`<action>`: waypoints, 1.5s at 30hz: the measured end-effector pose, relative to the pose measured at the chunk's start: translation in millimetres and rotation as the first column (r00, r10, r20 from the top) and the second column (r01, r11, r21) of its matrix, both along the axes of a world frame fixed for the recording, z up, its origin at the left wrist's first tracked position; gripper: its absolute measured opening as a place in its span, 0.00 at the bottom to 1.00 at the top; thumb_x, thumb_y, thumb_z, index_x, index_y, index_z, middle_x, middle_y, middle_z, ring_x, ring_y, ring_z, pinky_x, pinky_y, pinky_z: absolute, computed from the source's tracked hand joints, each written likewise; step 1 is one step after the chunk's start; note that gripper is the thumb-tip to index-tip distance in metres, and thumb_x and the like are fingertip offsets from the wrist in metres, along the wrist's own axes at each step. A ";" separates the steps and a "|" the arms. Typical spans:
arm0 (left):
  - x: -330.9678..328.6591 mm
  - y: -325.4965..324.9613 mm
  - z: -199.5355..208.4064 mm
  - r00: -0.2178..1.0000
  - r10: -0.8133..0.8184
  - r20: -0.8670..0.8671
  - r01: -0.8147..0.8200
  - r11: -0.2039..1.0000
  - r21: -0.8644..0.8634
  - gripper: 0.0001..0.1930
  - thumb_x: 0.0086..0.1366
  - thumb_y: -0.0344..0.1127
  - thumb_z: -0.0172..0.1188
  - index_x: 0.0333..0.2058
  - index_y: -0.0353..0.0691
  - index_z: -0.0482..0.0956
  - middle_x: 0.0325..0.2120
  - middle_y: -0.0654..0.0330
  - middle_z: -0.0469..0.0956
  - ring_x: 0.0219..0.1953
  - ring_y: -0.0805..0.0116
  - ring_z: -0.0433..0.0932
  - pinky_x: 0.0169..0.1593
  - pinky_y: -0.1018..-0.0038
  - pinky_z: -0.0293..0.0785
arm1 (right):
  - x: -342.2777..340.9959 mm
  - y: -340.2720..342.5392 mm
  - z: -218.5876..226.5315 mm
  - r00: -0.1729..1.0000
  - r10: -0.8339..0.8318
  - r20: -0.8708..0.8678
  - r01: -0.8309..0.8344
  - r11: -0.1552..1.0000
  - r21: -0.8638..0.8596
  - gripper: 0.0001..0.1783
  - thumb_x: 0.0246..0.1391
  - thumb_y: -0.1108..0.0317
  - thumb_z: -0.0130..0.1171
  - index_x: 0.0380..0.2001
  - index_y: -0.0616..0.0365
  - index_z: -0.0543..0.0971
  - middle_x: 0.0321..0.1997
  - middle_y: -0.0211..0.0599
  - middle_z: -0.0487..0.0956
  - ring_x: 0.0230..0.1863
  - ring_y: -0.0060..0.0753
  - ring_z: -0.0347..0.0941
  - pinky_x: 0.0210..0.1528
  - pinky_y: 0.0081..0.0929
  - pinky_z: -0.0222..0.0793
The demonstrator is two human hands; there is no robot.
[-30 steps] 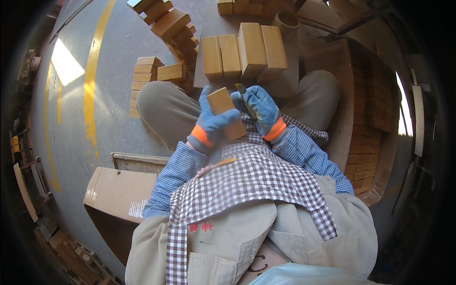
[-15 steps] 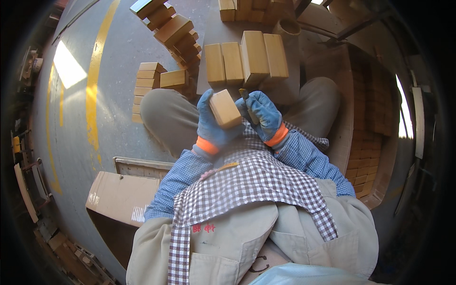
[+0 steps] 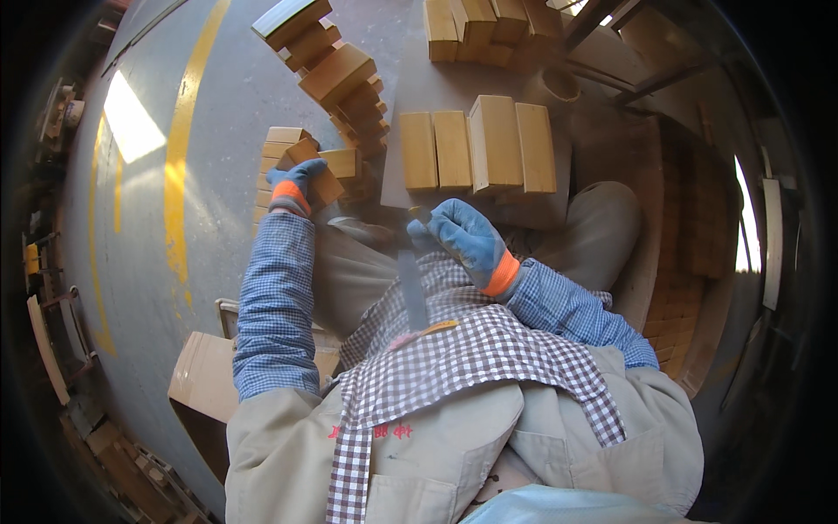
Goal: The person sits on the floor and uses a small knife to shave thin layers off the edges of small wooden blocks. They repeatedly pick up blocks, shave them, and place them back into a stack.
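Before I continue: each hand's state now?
Left blue-gloved hand: closed, holding a brown rectangular wooden block.
Right blue-gloved hand: closed around a slim dark tool, material unclear.

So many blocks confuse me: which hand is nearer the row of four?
Right. The right hand is close in front of the row; the left hand is farther off, to its left.

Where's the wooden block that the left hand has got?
In the head view, the wooden block is high on the left side, held in the left hand, by the short stack of blocks and left of the grey tabletop.
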State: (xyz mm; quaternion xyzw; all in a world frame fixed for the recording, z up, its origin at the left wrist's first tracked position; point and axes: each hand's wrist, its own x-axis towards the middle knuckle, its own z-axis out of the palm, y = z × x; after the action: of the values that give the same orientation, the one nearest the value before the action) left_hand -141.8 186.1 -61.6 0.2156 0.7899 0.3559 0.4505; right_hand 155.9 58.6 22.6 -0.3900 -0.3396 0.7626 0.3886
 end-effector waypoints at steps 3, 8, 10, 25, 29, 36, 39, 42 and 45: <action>0.5 36.1 -45.6 0.877 -0.222 -0.426 0.110 0.956 -0.271 0.53 0.34 0.40 0.80 0.59 0.38 0.56 0.54 0.47 0.69 0.55 0.48 0.70 0.59 0.58 0.67 | 0.7 6.0 -1.0 1.000 0.010 0.005 -0.010 1.000 -0.021 0.09 0.63 0.66 0.51 0.39 0.60 0.72 0.42 0.39 0.80 0.43 0.27 0.76 0.51 0.28 0.72; 16.1 63.3 -78.8 0.709 -0.445 -0.547 0.208 0.873 -0.441 0.57 0.33 0.47 0.81 0.60 0.42 0.54 0.57 0.47 0.65 0.60 0.47 0.65 0.62 0.59 0.64 | 9.1 13.5 3.2 0.997 0.034 0.071 -0.034 0.999 -0.011 0.12 0.63 0.64 0.52 0.43 0.61 0.73 0.44 0.37 0.79 0.48 0.25 0.73 0.55 0.27 0.67; 26.3 63.3 -76.8 0.647 -0.509 -0.569 0.222 0.838 -0.498 0.56 0.36 0.49 0.79 0.61 0.42 0.54 0.57 0.47 0.64 0.60 0.46 0.65 0.62 0.58 0.63 | 14.0 13.8 7.9 0.994 0.033 0.106 -0.029 0.999 -0.040 0.12 0.62 0.65 0.52 0.44 0.63 0.74 0.46 0.39 0.78 0.51 0.28 0.73 0.57 0.28 0.66; 230.8 -35.3 92.2 0.822 -0.515 -0.243 0.567 0.702 0.431 0.54 0.46 0.50 0.75 0.64 0.41 0.48 0.55 0.49 0.60 0.56 0.56 0.65 0.56 0.63 0.68 | 107.6 -25.2 20.1 0.837 -0.544 0.059 0.535 0.836 0.119 0.09 0.64 0.65 0.48 0.38 0.60 0.71 0.41 0.39 0.78 0.36 0.24 0.76 0.41 0.24 0.75; 245.7 -28.9 100.2 0.816 -0.575 -0.062 0.565 0.771 0.293 0.55 0.45 0.49 0.76 0.63 0.38 0.47 0.54 0.46 0.62 0.55 0.53 0.67 0.53 0.63 0.71 | 118.5 -43.7 9.8 0.794 -0.599 0.102 0.580 0.797 0.171 0.08 0.64 0.65 0.48 0.36 0.58 0.72 0.39 0.38 0.79 0.32 0.22 0.76 0.39 0.23 0.75; 217.7 -26.7 85.1 0.825 -0.551 -0.125 0.555 0.747 0.365 0.44 0.49 0.42 0.72 0.57 0.33 0.53 0.49 0.43 0.67 0.48 0.55 0.73 0.50 0.64 0.73 | 108.1 -60.4 -8.7 0.788 -0.615 0.038 0.612 0.788 0.069 0.06 0.63 0.68 0.49 0.34 0.58 0.73 0.37 0.37 0.80 0.33 0.20 0.75 0.39 0.20 0.74; 187.6 -42.6 81.6 0.787 -0.400 0.470 0.202 0.886 0.417 0.33 0.54 0.33 0.63 0.57 0.33 0.58 0.46 0.47 0.71 0.49 0.56 0.73 0.52 0.62 0.72 | 103.1 -61.5 -9.3 0.810 -0.587 0.006 0.584 0.807 0.093 0.06 0.63 0.68 0.49 0.34 0.58 0.73 0.37 0.36 0.80 0.33 0.20 0.75 0.39 0.20 0.73; 161.9 -93.8 80.2 0.131 -0.376 0.917 0.072 0.927 0.369 0.29 0.61 0.40 0.53 0.60 0.35 0.61 0.56 0.45 0.67 0.56 0.46 0.69 0.60 0.54 0.66 | 89.5 -56.2 -3.7 0.843 -0.538 0.001 0.535 0.839 0.098 0.07 0.63 0.67 0.49 0.35 0.58 0.73 0.37 0.35 0.79 0.35 0.20 0.74 0.41 0.20 0.72; 166.9 -142.1 71.1 0.028 -0.194 0.980 -0.048 0.980 0.196 0.28 0.64 0.46 0.52 0.59 0.38 0.64 0.55 0.49 0.69 0.56 0.53 0.70 0.60 0.55 0.65 | 66.6 -45.1 1.0 0.897 -0.440 0.033 0.431 0.890 0.150 0.08 0.63 0.66 0.49 0.36 0.59 0.73 0.36 0.32 0.78 0.35 0.16 0.71 0.43 0.18 0.69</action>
State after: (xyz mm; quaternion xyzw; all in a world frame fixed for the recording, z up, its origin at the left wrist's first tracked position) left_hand 25.1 44.0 9.5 -0.0140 0.2068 0.4488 0.8693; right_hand 222.5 13.5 23.7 -0.4532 -0.3084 0.6172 0.5644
